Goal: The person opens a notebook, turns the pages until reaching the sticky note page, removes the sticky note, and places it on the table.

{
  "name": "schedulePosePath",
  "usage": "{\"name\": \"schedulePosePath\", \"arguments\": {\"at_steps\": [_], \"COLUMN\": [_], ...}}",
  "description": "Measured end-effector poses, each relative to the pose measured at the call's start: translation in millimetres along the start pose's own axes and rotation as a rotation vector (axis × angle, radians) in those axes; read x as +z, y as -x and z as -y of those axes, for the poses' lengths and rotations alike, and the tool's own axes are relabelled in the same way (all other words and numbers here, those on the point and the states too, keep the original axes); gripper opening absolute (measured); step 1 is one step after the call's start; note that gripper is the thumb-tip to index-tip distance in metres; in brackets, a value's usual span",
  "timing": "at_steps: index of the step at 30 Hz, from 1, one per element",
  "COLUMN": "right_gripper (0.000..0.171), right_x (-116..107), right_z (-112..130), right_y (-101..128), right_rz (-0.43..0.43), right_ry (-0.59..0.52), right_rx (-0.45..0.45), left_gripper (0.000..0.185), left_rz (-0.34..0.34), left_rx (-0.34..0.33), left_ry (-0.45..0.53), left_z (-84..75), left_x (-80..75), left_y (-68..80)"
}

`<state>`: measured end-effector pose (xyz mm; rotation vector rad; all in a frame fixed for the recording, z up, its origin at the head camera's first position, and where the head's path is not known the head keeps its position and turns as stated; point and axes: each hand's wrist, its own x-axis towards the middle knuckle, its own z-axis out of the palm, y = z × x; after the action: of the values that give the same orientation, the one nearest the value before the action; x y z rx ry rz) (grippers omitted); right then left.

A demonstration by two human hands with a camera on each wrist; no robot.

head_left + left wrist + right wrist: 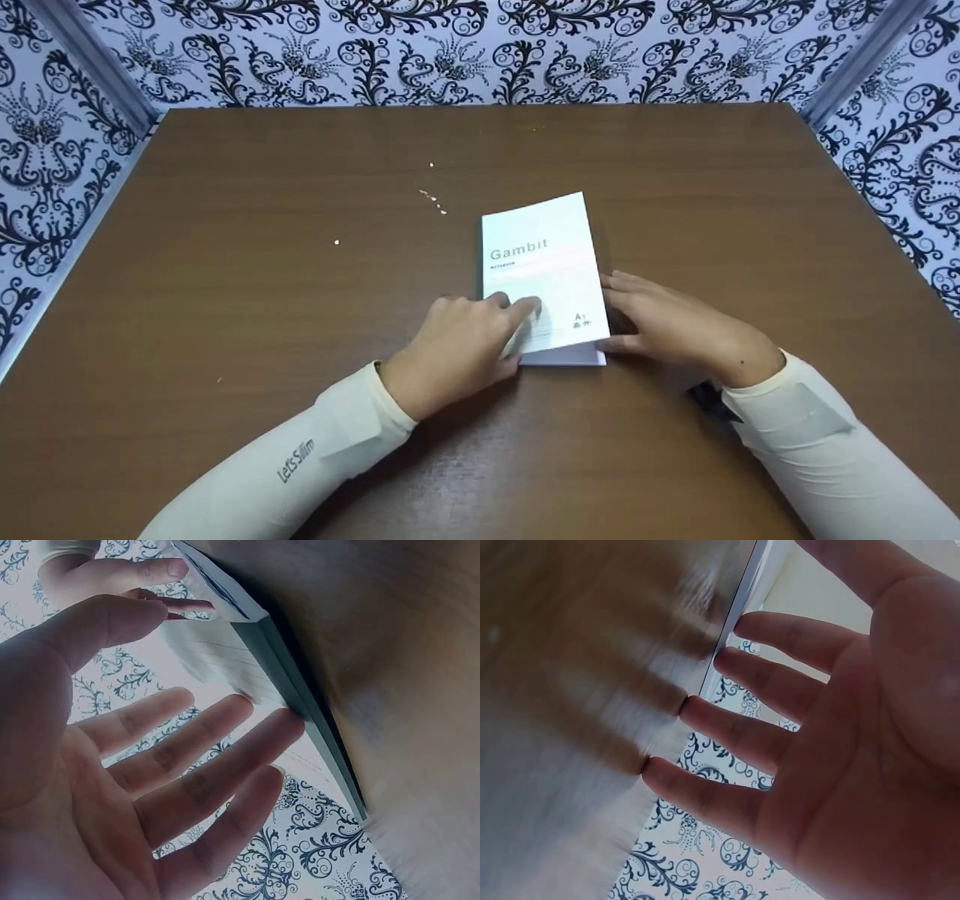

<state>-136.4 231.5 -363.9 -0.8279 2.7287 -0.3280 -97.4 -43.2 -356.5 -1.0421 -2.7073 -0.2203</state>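
Note:
A pale notebook (540, 225) marked "Gambit" lies on the table, its front cover lifted a little along the right side so that white pages (566, 355) show beneath the bottom edge. From the lower left, my left hand (461, 349) reaches over the cover, index fingertip on its lower part and thumb by the bottom corner. In the left wrist view its fingers spread loosely beside the dark green spine (281, 671). My right hand (675, 322) lies at the notebook's right edge. Its fingers are straight, fingertips against the tabletop and edge in the right wrist view.
The brown wooden table (262, 315) spreads around the notebook. Small white scraps (433, 199) lie beyond it to the left. Patterned black-and-white walls (450, 52) border the table at the back and sides. A dark object (711, 401) shows under the right wrist.

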Motion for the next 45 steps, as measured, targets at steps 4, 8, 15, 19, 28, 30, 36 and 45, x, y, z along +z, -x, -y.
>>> {"name": "schedulePosePath", "arguments": {"at_steps": [4,8,15,19,28,30,36,45], "right_gripper": [0.066,0.064,0.066,0.067,0.068,0.068,0.068,0.067], "right_x": [-0.2,-0.8,-1.9,-1.9,0.4,0.9,1.9,0.7], "right_z": [0.9,0.9,1.1,1.6,2.8,2.5,1.8,0.6], "right_y": [-1.3,-2.2,-2.6,-2.9,-3.9,-3.8,-2.8,-1.3], "right_rz": [-0.004,-0.010,-0.006,-0.002,-0.002,0.003,0.012,-0.002], "right_ry": [-0.012,-0.022,-0.012,0.010,0.002,-0.001,0.002,0.003], "right_rx": [-0.010,-0.027,-0.029,-0.032,-0.032,-0.025,-0.013,-0.033], "left_gripper": [0.056,0.062,0.066,0.067,0.059,0.058,0.058,0.052], "left_rz": [-0.039,-0.076,-0.139,-0.195,-0.257,-0.263,-0.265,-0.356], "left_rx": [0.012,0.011,0.006,0.010,0.009,0.007,-0.003,-0.002], "left_ry": [-0.015,-0.026,-0.039,-0.042,-0.001,0.015,0.065,0.080], "left_z": [-0.6,-1.8,-5.9,-7.4,-9.5,-10.1,-11.6,-11.3], "left_x": [-0.6,-0.7,-2.3,-4.5,-9.2,-10.3,-13.4,-18.7], "left_y": [0.8,1.4,1.3,1.3,0.4,-0.3,-1.9,-3.9]}}
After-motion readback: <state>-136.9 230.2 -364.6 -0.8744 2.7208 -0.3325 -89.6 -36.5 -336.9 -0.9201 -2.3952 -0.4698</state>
